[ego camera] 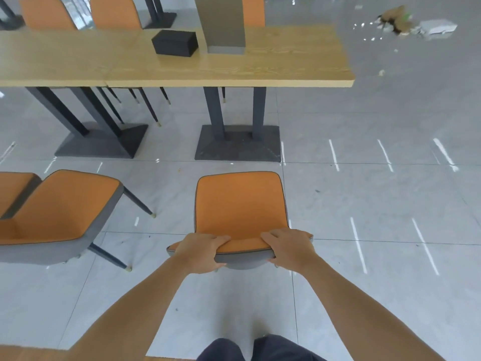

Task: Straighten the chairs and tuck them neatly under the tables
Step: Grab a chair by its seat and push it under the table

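Fingers [220,239] of the left hand [200,252] and the right hand [289,247] are clamped over the top edge of the orange, grey-backed padded chair [240,204], which stands clear of the long light-wood table [182,66], seemingly squared to its dark pedestal base [238,144].

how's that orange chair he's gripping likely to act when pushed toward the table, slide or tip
The orange chair will probably slide: the tiled floor looks smooth and glossy. Both hands, left hand and right hand, grip the backrest top, a high push point, so a snagged leg might tip it forward. It likely stays rigid.
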Action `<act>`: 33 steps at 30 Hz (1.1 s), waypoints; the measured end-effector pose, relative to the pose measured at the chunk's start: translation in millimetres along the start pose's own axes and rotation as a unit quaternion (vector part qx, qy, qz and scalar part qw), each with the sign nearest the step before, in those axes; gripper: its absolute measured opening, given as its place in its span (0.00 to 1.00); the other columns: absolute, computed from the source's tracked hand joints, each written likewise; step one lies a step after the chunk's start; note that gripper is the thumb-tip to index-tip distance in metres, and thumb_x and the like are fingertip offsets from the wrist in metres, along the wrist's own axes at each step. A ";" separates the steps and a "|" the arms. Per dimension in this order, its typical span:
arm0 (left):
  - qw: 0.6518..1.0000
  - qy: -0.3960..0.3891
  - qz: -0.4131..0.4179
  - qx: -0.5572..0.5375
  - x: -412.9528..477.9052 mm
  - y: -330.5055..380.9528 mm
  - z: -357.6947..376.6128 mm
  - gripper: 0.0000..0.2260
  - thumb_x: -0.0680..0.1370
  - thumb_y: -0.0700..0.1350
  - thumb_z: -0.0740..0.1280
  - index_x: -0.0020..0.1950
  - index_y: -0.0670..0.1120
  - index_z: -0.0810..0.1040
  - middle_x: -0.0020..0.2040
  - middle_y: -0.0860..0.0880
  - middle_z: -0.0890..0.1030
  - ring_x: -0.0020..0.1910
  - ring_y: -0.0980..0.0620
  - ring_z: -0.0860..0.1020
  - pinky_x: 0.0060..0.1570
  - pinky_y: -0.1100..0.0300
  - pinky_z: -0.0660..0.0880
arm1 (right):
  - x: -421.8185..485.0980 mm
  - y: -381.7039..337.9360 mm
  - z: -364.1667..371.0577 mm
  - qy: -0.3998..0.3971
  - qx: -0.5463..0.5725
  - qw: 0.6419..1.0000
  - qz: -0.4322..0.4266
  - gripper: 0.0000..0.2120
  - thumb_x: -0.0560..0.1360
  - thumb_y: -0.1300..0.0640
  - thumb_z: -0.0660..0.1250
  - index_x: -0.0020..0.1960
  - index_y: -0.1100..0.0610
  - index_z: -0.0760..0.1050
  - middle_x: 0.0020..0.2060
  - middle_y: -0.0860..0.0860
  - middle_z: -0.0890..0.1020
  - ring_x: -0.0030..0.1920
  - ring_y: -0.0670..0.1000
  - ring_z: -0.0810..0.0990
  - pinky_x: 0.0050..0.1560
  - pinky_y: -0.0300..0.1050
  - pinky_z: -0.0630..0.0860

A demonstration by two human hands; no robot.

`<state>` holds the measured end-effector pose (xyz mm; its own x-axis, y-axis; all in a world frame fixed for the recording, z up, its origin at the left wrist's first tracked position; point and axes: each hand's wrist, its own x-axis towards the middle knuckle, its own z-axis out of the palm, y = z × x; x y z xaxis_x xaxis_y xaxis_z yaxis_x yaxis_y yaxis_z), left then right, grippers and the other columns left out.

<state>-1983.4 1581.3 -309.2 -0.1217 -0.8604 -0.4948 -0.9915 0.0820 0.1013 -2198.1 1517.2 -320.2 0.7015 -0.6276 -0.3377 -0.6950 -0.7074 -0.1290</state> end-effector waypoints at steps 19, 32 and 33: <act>0.999 0.019 -0.040 0.021 126.1 -63.9 -69.9 0.26 0.77 0.57 0.61 0.74 0.57 0.59 0.67 0.51 0.75 0.64 0.46 0.74 0.60 0.51 0.73 | 134.7 68.7 -36.2 0.105 -0.004 0.994 0.013 0.20 0.70 0.46 0.70 0.58 0.54 0.74 0.49 0.53 0.81 0.48 0.57 0.79 0.48 0.47 0.72; 0.999 0.052 -0.005 0.004 246.0 -145.8 -139.8 0.25 0.76 0.56 0.63 0.73 0.57 0.61 0.63 0.52 0.77 0.61 0.47 0.76 0.56 0.53 0.74 | 261.2 114.4 -92.0 0.085 0.008 0.994 0.075 0.20 0.75 0.46 0.65 0.64 0.52 0.68 0.55 0.52 0.78 0.56 0.56 0.76 0.54 0.47 0.69; 0.999 0.054 -0.004 0.002 252.8 -150.8 -143.8 0.25 0.76 0.55 0.63 0.72 0.57 0.62 0.63 0.52 0.77 0.60 0.48 0.76 0.55 0.54 0.74 | 268.4 116.1 -96.0 0.082 0.008 0.993 0.079 0.20 0.75 0.46 0.65 0.64 0.52 0.68 0.56 0.51 0.78 0.56 0.56 0.76 0.55 0.47 0.68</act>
<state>-1858.0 1279.1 -325.5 -0.1081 -0.9104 -0.3993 -0.9926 0.0765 0.0941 -2075.4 1235.4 -336.3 0.5991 -0.7758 -0.1980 -0.7998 -0.5916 -0.1016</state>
